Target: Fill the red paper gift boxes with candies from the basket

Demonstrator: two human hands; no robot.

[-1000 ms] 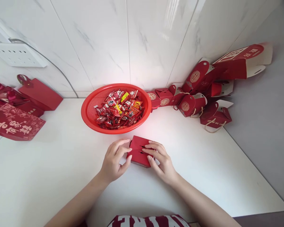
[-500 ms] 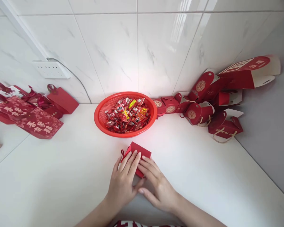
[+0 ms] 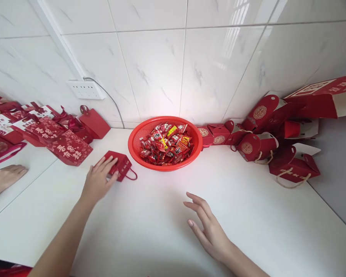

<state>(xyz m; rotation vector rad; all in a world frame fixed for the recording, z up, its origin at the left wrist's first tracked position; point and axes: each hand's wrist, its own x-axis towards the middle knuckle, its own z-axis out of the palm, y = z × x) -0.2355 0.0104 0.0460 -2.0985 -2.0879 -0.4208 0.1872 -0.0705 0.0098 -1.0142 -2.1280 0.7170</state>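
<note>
A small red box [image 3: 121,163] with a cord handle on its right side rests on the white table, left of the red basket. My left hand [image 3: 99,181] lies over the box's left part, fingers on its top and thumb at its near side. My right hand [image 3: 206,225] is apart from everything, below the basket, its fingers spread and nothing in it. The oval red basket [image 3: 135,154] holds many wrapped candies [image 3: 167,144], mostly red with a few yellow ones.
Red gift boxes [image 3: 70,148] crowd the left back. More red boxes [image 3: 248,146] line the right side by the grey wall. Another person's hand [image 3: 8,177] rests at the far left. A socket strip [image 3: 86,89] is on the tiled wall.
The small red box has moved left and away from me, with my left hand on it. My right hand has come off it and moved right. The view has shifted left.
</note>
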